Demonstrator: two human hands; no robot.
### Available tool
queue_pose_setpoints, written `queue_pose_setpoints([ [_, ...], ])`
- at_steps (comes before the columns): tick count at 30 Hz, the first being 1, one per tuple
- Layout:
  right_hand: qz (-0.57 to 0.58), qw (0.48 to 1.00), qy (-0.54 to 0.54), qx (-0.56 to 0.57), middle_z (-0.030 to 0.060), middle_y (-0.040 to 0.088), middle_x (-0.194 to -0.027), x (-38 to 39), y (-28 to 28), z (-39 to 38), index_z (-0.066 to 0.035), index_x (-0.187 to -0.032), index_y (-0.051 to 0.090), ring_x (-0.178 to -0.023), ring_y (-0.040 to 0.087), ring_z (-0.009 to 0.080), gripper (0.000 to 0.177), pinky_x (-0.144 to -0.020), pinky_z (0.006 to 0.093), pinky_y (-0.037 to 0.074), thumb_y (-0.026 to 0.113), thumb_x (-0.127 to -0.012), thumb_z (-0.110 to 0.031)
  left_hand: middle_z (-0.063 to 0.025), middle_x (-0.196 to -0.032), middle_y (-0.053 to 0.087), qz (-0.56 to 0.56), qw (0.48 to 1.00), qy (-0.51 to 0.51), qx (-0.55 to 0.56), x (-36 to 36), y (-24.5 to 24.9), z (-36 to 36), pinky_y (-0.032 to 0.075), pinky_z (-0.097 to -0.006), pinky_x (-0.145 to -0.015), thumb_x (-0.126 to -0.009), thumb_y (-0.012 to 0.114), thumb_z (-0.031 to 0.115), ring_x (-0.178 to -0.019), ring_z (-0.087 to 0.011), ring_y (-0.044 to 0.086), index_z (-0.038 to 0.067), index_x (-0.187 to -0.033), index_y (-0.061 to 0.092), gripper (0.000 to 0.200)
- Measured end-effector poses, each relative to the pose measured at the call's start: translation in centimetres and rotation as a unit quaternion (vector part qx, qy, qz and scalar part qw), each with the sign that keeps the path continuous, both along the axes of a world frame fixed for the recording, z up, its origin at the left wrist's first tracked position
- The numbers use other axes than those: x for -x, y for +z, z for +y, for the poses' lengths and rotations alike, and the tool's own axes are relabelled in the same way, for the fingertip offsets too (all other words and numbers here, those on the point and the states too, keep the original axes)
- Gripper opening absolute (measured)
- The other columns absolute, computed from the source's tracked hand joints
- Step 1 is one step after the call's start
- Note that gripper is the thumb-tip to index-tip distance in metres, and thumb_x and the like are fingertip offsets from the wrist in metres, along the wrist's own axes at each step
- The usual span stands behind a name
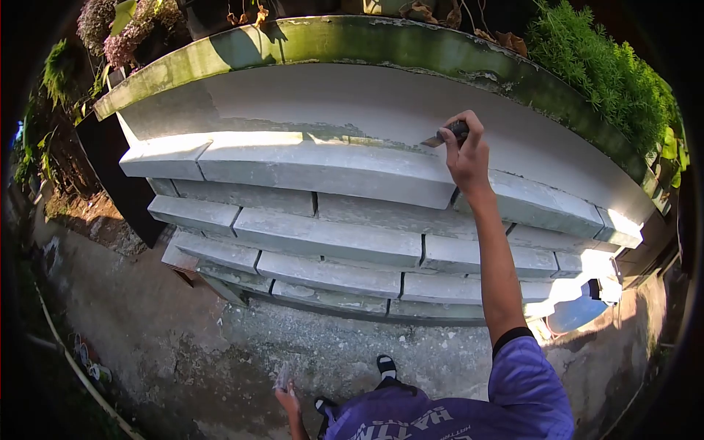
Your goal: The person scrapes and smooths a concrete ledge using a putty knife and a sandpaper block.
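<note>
My right hand is closed round a small hand tool with a dark handle. Its flat, wedge-shaped tip points left at the lower part of the pale curved wall; whether it is a brush or a scraper I cannot make out. Left of the tip, a rough greenish-grey strip runs along the wall's foot, just above the top ledge of grey blocks. Low in the view, my left hand hangs beside my body, apart from the wall. Its finger end looks pale and smeared.
Stepped rows of grey blocks descend below the ledge to rough concrete ground. A mossy green rim tops the wall, with leafy plants above. A blue container stands at the right. A pale pole or hose lies at left.
</note>
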State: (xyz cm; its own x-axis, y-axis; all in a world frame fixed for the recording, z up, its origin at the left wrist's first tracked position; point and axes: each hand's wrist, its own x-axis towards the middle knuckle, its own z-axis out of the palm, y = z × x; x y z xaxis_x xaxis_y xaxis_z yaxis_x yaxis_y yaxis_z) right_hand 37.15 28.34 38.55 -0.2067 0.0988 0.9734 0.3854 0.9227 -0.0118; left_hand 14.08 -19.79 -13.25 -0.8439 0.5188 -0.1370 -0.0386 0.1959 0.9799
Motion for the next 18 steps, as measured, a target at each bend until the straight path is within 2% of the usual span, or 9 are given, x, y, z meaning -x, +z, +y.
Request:
queue_pose_setpoints([
  [1, -0.006, 1.0, 0.014, -0.026, 0.0084, 0.062, -0.087, 0.6, 0.2, -0.3, -0.012, -0.121, 0.038, -0.062, 0.062, 0.0268, 0.043, -0.053, 0.0346, 0.049, 0.067, -0.09, -0.013, -0.0165, -0.13, 0.06, -0.001, 1.0, -0.001, 0.013, 0.0, 1.3, -0.1, 0.04, -0.0313, -0.101, -0.084, 0.048, -0.008, -0.12, -0.0224, 0.055, -0.008, -0.127, 0.056, 0.043],
  [4, -0.113, 0.989, -0.096, 0.019, 0.0092, 0.061, -0.088, 0.9, 3.1, -4.5, -0.013, -0.122, 0.035, -0.063, 0.061, 0.0287, 0.045, -0.053, 0.0362, 0.049, 0.066, -0.09, -0.01, -0.0161, -0.13, 0.06, 0.015, 1.0, -0.008, 0.02, 0.0, 3.9, -0.4, 0.039, -0.0326, -0.103, -0.083, 0.047, -0.009, -0.121, -0.0228, 0.054, -0.008, -0.128, 0.056, 0.046],
  [7, -0.012, 0.999, 0.026, -0.038, 0.0102, 0.06, -0.091, 0.5, 2.5, -3.9, -0.014, -0.122, 0.035, -0.064, 0.06, 0.0311, 0.044, -0.051, 0.0386, 0.048, 0.065, -0.09, -0.012, -0.0161, -0.131, 0.059, 0.051, 0.998, -0.021, -0.02, 0.2, 4.4, -0.7, 0.038, -0.0334, -0.105, -0.082, 0.045, -0.009, -0.123, -0.0235, 0.054, -0.008, -0.129, 0.054, 0.048],
  [10, -0.009, 0.999, -0.031, -0.011, 0.0108, 0.06, -0.092, 0.4, 0.0, -0.9, -0.013, -0.121, 0.036, -0.063, 0.06, 0.031, 0.043, -0.05, 0.0388, 0.047, 0.065, -0.09, -0.012, -0.0168, -0.132, 0.058, 0.053, 0.998, -0.027, -0.025, 0.2, 4.9, -1.7, 0.036, -0.0337, -0.107, -0.082, 0.045, -0.009, -0.124, -0.0242, 0.053, -0.009, -0.13, 0.053, 0.048],
  [11, -0.021, 0.997, -0.077, -0.018, 0.0105, 0.059, -0.09, 0.0, -0.1, -1.1, -0.013, -0.121, 0.035, -0.062, 0.06, 0.0283, 0.042, -0.05, 0.0373, 0.047, 0.064, -0.091, -0.01, -0.017, -0.132, 0.058, 0.054, 0.998, -0.03, -0.027, 0.1, 5.0, -1.9, 0.035, -0.0338, -0.108, -0.082, 0.044, -0.009, -0.125, -0.0244, 0.053, -0.009, -0.13, 0.053, 0.048],
  [14, -0.02, 0.997, -0.065, -0.021, 0.0105, 0.057, -0.091, -0.8, 1.3, -3.3, -0.013, -0.121, 0.035, -0.06, 0.06, 0.0271, 0.042, -0.05, 0.0367, 0.047, 0.064, -0.091, -0.01, -0.0179, -0.135, 0.055, 0.026, 0.999, -0.022, -0.009, 0.1, 4.5, -2.7, 0.033, -0.0346, -0.109, -0.083, 0.046, -0.007, -0.127, -0.0257, 0.051, -0.009, -0.131, 0.052, 0.048],
  [15, 0.023, 0.998, -0.022, -0.053, 0.0106, 0.058, -0.091, -1.0, 1.3, -3.3, -0.013, -0.121, 0.036, -0.061, 0.06, 0.027, 0.042, -0.05, 0.0365, 0.046, 0.065, -0.091, -0.011, -0.0183, -0.136, 0.054, 0.013, 1.0, -0.018, 0.002, 0.2, 3.9, -3.1, 0.033, -0.035, -0.11, -0.083, 0.046, -0.006, -0.128, -0.0263, 0.05, -0.009, -0.131, 0.051, 0.049],
  [17, 0.107, 0.985, 0.062, -0.117, 0.0107, 0.059, -0.09, -1.7, 1.3, -3.0, -0.013, -0.121, 0.037, -0.061, 0.06, 0.0268, 0.042, -0.049, 0.0361, 0.046, 0.065, -0.09, -0.013, -0.0188, -0.132, 0.058, 0.057, 0.998, -0.018, -0.003, 0.5, 2.1, -3.5, 0.035, -0.0334, -0.107, -0.085, 0.048, -0.007, -0.123, -0.0254, 0.054, -0.011, -0.129, 0.052, 0.044],
  [18, 0.076, 0.995, 0.009, -0.061, 0.0111, 0.059, -0.087, -2.2, 0.6, -2.4, -0.013, -0.123, 0.037, -0.062, 0.06, 0.0253, 0.041, -0.052, 0.0348, 0.047, 0.064, -0.092, -0.012, -0.019, -0.129, 0.059, 0.08, 0.997, -0.021, -0.003, 0.7, 1.7, -3.6, 0.037, -0.0326, -0.106, -0.086, 0.049, -0.007, -0.121, -0.025, 0.055, -0.011, -0.128, 0.052, 0.042],
])
